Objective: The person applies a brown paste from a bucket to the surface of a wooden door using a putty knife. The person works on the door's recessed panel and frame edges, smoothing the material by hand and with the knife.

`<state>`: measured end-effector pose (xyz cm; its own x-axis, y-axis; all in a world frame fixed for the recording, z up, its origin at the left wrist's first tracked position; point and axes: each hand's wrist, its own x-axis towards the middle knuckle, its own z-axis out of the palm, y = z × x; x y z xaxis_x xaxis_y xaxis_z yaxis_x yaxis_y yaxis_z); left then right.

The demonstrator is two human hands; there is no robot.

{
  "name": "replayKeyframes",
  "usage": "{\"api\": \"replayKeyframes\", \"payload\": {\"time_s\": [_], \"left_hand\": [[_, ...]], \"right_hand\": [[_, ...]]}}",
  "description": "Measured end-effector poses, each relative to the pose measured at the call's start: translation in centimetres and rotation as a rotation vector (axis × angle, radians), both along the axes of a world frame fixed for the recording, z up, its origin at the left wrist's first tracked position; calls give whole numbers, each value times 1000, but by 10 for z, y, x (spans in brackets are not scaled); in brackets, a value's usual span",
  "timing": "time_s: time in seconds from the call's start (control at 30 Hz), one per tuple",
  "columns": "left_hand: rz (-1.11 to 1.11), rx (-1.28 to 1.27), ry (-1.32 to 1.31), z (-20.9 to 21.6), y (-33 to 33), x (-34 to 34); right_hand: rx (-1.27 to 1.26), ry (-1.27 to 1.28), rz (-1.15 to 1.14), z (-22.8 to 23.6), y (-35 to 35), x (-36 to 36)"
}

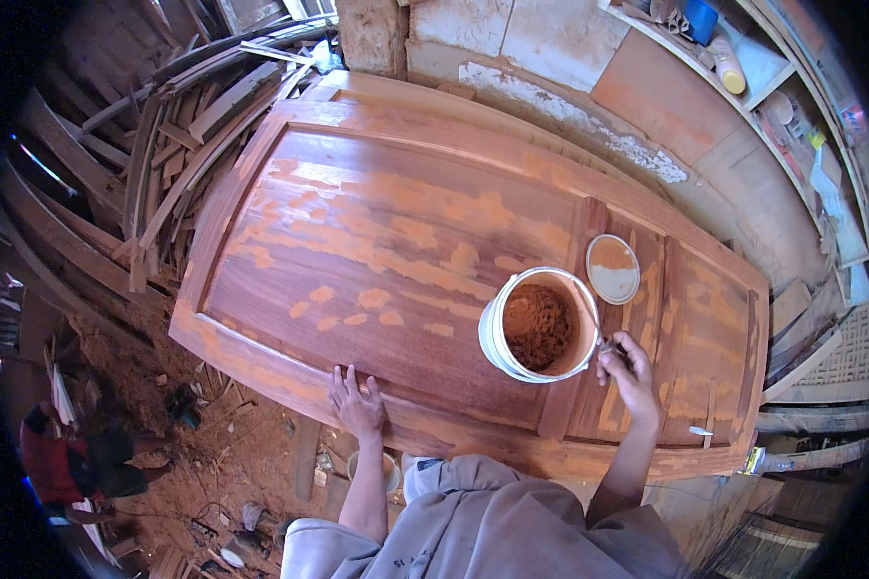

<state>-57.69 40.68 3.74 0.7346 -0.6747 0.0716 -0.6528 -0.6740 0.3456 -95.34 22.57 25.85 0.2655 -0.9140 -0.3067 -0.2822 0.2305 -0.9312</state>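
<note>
A large reddish-brown panelled wooden door (357, 183) lies flat before me, marked with orange filler patches. On it stands a white bucket (493, 338) holding crumbly orange-brown filler (541, 328). My right hand (630, 372) is at the bucket's right rim, its fingers closed in a pinch. What they hold there, perhaps the bucket's handle or a thin tool, is too small to tell. My left hand (359, 403) rests open on the door's near edge, fingers spread. Behind the bucket, to the right, lies a round lid (613, 269) smeared with filler.
Offcuts and boards (193, 135) are heaped at the far left. A shelf (743, 96) with bottles and tools lines the right wall. A person in red (53, 454) is at the lower left. Below the door's near edge stands another container (390, 471). A small brush (753, 460) is near the door's right corner.
</note>
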Motion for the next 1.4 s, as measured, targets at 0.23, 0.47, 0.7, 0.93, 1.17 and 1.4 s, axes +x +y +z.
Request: {"api": "replayKeyframes", "payload": {"time_s": [0.23, 0.47, 0.7, 0.93, 1.17, 1.4], "left_hand": [[19, -10, -2, -1, 10, 6], [17, -24, 17, 6, 3, 8], [-75, -254, 150, -1, 4, 34], [-382, -398, 308, 15, -161, 167], [-661, -242, 100, -26, -344, 288], [-733, 20, -79, -44, -370, 325]], "right_hand": [[-297, 83, -158, -21, 21, 40], [-395, -7, -410, -34, 42, 82], [19, -568, -449, 6, 56, 161], [223, -773, -443, -5, -10, 259], [169, -704, -692, -102, -135, 388], [85, -244, -591, -169, -273, 455]]}}
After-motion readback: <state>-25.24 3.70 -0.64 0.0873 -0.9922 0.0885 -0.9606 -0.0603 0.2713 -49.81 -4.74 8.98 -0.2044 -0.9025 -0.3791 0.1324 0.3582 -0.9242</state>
